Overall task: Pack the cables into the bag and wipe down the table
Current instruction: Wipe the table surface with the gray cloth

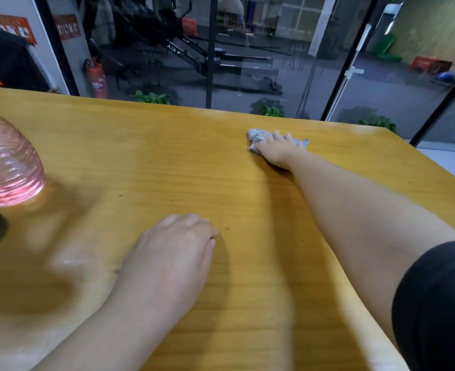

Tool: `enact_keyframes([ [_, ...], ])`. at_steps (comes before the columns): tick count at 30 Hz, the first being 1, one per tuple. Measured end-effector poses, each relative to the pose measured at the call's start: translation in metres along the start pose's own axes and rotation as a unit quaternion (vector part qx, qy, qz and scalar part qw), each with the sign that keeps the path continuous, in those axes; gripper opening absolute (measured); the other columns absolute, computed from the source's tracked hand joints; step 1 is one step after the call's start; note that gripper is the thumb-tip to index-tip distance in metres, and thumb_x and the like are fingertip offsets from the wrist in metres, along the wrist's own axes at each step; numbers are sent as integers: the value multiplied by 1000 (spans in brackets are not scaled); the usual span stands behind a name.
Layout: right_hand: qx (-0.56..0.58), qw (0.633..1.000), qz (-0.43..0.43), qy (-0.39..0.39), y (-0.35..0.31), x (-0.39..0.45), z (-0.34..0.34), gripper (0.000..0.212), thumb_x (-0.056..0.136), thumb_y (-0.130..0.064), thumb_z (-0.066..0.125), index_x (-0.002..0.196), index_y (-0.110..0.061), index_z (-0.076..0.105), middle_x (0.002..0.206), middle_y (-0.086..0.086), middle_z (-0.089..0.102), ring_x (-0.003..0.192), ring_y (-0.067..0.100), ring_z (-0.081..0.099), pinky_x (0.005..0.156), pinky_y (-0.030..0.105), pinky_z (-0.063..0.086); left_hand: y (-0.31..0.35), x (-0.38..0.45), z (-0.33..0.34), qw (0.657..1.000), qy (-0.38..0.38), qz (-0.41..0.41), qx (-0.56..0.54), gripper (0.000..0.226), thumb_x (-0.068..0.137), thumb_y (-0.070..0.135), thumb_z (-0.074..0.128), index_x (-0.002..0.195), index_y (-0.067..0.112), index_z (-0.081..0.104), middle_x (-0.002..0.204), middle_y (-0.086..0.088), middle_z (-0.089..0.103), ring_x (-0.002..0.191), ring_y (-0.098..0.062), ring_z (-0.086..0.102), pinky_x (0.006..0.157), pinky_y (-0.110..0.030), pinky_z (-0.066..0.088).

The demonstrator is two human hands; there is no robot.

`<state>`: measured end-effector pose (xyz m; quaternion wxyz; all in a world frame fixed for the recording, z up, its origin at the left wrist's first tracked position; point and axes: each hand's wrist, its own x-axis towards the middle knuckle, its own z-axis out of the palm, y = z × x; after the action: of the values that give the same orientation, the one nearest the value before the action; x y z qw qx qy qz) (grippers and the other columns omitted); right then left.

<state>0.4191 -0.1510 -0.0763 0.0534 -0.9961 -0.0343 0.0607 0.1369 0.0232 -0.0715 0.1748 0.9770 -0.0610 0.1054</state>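
The right hand point(278, 149) is stretched out far across the wooden table point(167, 162), palm down on a crumpled grey cloth point(258, 140) that lies near the table's far edge, somewhat toward its far right corner. The fingers lie spread and nearly straight over the cloth, pressing it flat to the wood rather than curling round it. The cloth's long axis runs roughly along the far edge, left to right: a bunched lump sticks out past the thumb side on the left, and a thin blue-grey tip pokes out beyond the fingers on the right.

The left hand point(175, 250) rests on the table closer to the near edge, about midway across, palm down with the fingers loosely bent and together, holding nothing.

At the left edge stands a clear ribbed plastic bottle point(7, 162) with a pink tint, blurred. A dark object just in front of it is cut off by the frame and cannot be identified. A black sleeve point(440, 303) covers the right upper arm.

The tabletop is yellow-brown wood grain, with pale sheen along the far edge. Beyond it are glass walls with black frames, a red fire extinguisher point(96, 79), green potted plants point(151, 97) on the floor, and gym equipment behind the glass.
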Motion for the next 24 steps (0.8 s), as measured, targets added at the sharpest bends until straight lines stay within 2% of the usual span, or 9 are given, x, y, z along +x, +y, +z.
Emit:
enact_keyframes([
  [7, -26, 994, -106, -13, -39, -28, 6, 60, 96, -53, 16, 151, -28, 9, 160, -2, -1, 146, 23, -5, 115, 50, 0, -2, 0, 0, 999, -5, 19, 28, 32, 95, 35, 34, 120, 33, 53, 124, 19, 51, 117, -7, 43, 97, -28, 38],
  [12, -25, 985, -170, -33, -34, -69, 11, 58, 96, -54, 18, 150, -35, 7, 159, -7, -3, 146, 19, -8, 114, 46, -3, 0, 1, 3, 999, 11, 27, 21, 31, 95, 31, 35, 120, 32, 55, 127, 18, 52, 119, -6, 43, 97, -23, 37],
  [20, -9, 973, -229, -34, -23, -158, 16, 52, 97, -51, 23, 147, -45, 9, 159, -9, -2, 146, 17, -8, 115, 44, -4, 0, -4, -2, 999, 14, 33, 10, 30, 94, 26, 40, 121, 32, 51, 127, 16, 51, 118, -9, 47, 97, -30, 39],
  [24, -1, 966, -255, -43, -14, -205, 15, 50, 98, -50, 25, 146, -49, 10, 159, -12, -4, 145, 13, -11, 116, 41, -7, -2, -11, -10, 998, 39, 41, 10, 33, 94, 30, 42, 125, 34, 49, 133, 20, 46, 123, -4, 42, 101, -24, 35],
])
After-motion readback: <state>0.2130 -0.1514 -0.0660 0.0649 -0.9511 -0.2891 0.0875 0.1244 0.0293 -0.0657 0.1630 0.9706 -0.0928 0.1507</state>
